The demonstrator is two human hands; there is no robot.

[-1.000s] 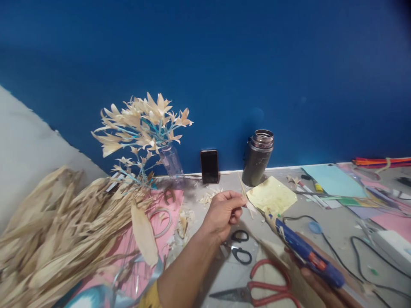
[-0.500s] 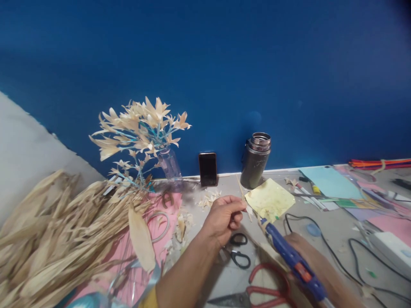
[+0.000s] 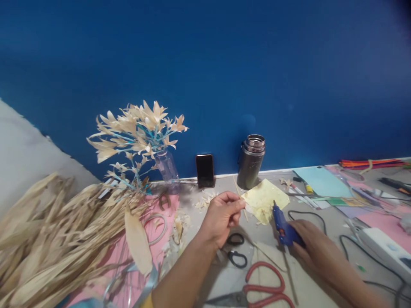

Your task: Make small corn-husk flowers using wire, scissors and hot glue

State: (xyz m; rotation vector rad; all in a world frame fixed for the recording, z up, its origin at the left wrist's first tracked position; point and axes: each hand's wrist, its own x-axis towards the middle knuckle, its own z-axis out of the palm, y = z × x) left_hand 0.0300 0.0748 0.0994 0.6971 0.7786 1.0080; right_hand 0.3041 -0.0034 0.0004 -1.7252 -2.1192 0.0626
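The left hand (image 3: 223,216), just below the middle of the frame, pinches a thin pale wooden stick (image 3: 240,197) between thumb and fingertips; the stick slants up and to the left from the fingers. The right hand (image 3: 310,244), lower right of centre, is wrapped around the grip of a small blue hot-glue gun (image 3: 281,223), whose nozzle points up toward a crumpled pale-yellow sheet of paper (image 3: 265,199) lying on the grey tabletop (image 3: 334,222) just right of the stick. A black cord (image 3: 308,214) loops away from the gun across the table.

Below the left hand lie small black-handled scissors (image 3: 236,250), and below those, at the bottom edge, large red-handled scissors (image 3: 257,291). Behind the hands, against the blue wall (image 3: 224,64), stand a dark metal flask (image 3: 251,161) and a black phone (image 3: 204,171) propped upright. Left of the phone is a clear bottle (image 3: 165,169) holding a spray of cream leaf-flowers on blue stems (image 3: 138,128). A heap of dried tan husk leaves (image 3: 58,231) fills the lower left, partly over pink paper (image 3: 167,214). Coloured paper sheets (image 3: 321,182) lie at the right.
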